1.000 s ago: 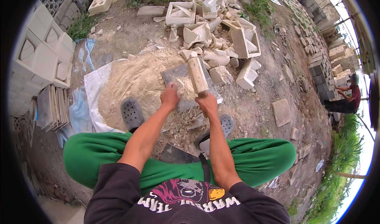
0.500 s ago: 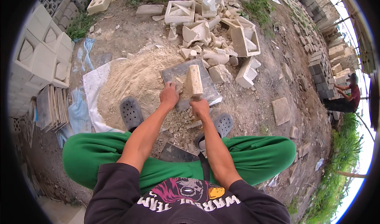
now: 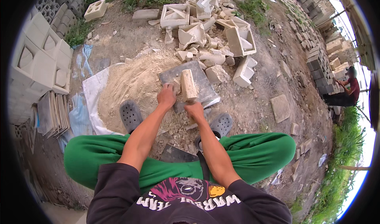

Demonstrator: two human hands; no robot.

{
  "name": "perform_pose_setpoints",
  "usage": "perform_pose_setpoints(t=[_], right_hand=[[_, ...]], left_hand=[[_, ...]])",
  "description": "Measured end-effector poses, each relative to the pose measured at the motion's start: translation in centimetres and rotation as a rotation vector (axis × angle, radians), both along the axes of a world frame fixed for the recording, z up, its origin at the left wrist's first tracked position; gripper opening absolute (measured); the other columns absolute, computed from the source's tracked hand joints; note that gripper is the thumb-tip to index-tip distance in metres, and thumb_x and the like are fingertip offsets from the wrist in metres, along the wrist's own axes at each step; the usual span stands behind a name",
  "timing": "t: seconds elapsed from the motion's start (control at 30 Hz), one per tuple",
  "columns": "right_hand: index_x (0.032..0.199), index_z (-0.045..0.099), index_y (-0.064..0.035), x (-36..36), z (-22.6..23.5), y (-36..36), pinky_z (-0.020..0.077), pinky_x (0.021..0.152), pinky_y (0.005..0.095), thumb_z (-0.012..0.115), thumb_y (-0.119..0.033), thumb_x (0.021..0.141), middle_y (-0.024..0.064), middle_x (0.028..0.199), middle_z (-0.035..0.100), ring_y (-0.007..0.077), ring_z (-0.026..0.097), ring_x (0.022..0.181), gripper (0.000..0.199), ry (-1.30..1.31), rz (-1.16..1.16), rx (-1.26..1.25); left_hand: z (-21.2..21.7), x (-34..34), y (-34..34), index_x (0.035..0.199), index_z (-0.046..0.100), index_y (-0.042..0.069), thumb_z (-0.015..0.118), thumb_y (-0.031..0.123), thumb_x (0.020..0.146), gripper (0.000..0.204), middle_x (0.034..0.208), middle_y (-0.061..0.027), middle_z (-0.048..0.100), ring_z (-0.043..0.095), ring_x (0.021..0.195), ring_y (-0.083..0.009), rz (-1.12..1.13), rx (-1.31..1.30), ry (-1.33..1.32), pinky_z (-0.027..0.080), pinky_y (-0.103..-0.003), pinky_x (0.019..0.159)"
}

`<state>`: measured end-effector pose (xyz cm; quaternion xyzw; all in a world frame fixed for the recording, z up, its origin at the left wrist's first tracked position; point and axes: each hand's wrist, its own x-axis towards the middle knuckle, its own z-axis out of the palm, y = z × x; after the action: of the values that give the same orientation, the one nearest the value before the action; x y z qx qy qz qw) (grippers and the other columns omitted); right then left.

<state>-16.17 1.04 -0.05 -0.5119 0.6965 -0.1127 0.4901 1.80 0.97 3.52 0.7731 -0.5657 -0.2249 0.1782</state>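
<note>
My right hand (image 3: pixel 194 109) is closed round the handle of a wooden mallet (image 3: pixel 189 85), whose thick block head is held low over a dark flat slab (image 3: pixel 206 90). Just left of the head, my left hand (image 3: pixel 166 95) has its fingers curled at a small pale chunk (image 3: pixel 176 85) on the slab; the fingertips partly hide it. Whether the mallet touches the chunk I cannot tell. Pale crushed material (image 3: pixel 132 81) is heaped on a white sheet (image 3: pixel 90 89) beside the slab.
Broken pale block pieces (image 3: pixel 206 38) pile up beyond the slab. Stacked decorative blocks (image 3: pixel 39 51) and leaning thin boards (image 3: pixel 55 113) stand at left. A dark plate (image 3: pixel 178 153) lies between my feet. Far right, another person (image 3: pixel 348 89) is beside stacked grey blocks (image 3: pixel 318 71).
The mallet head has come down and slightly left, toward the chunk and slab. My left hand stays at the chunk on the slab.
</note>
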Motion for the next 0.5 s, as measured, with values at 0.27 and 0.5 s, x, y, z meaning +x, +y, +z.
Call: perform_pose_setpoints(t=[0.27, 0.5], right_hand=[[0.102, 0.072, 0.0064, -3.1, 2.6, -0.9, 0.0565, 0.084, 0.0435, 0.079, -0.037, 0.066, 0.0254, 0.097, 0.074, 0.0377, 0.073, 0.093, 0.057, 0.039, -0.199, -0.073], [0.100, 0.070, 0.0116, -3.9, -0.3, -0.9, 0.0581, 0.082, 0.0422, 0.075, -0.034, 0.070, 0.0261, 0.094, 0.074, 0.0349, 0.074, 0.089, 0.055, -0.027, -0.274, 0.044]], left_hand=[[-0.9, 1.5, 0.6, 0.133, 0.056, 0.008, 0.065, 0.023, 0.089, 0.047, 0.136, -0.0120, 0.055, 0.056, 0.124, -0.0331, 0.058, -0.039, -0.077, 0.047, -0.047, 0.099], [-1.6, 1.5, -2.9, 0.143, 0.048, 0.002, 0.057, 0.012, 0.087, 0.058, 0.152, -0.0188, 0.045, 0.041, 0.141, -0.0337, -0.144, -0.128, -0.138, 0.035, -0.049, 0.114]])
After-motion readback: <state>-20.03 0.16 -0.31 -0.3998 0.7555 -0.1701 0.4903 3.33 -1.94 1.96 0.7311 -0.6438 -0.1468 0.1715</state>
